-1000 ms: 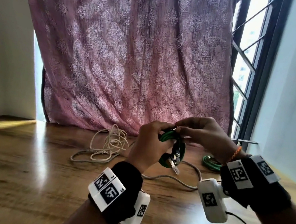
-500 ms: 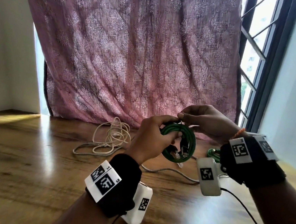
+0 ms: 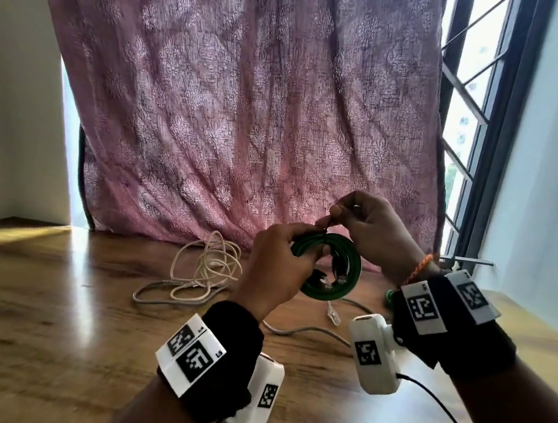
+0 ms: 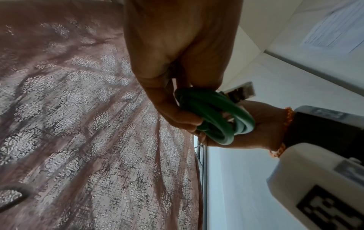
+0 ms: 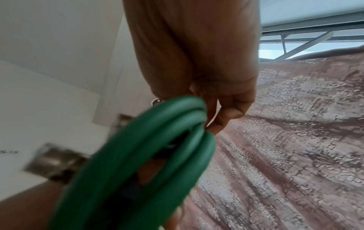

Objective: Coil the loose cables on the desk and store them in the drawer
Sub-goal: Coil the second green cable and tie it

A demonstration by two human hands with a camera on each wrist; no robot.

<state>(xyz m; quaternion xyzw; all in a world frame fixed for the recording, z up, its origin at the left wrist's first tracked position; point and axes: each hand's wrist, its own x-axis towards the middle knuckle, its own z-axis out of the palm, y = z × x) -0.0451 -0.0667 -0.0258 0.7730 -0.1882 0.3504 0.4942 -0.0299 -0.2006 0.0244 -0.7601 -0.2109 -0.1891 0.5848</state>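
A coiled green cable (image 3: 333,270) hangs in the air above the wooden desk (image 3: 54,308). My left hand (image 3: 282,263) grips the coil's left side, fingers curled round the strands (image 4: 212,115). My right hand (image 3: 362,223) pinches a thin dark tie (image 3: 326,226) at the coil's top. The coil's clear plugs hang inside the ring. In the right wrist view the green strands (image 5: 157,147) fill the lower middle below the pinching fingertips (image 5: 228,115). A loose cream cable (image 3: 206,265) lies in a tangle on the desk behind my left hand. No drawer is in view.
A grey cable (image 3: 306,331) runs across the desk under my hands, its clear plug (image 3: 333,315) lying beside it. Another green coil (image 3: 389,297) peeks out behind my right wrist. A pink patterned curtain (image 3: 264,106) hangs at the back, a barred window (image 3: 465,127) at right.
Both hands have lifted the green coil a little and tilted it flatter. My right hand has risen above the coil's top, drawing the thin tie up.
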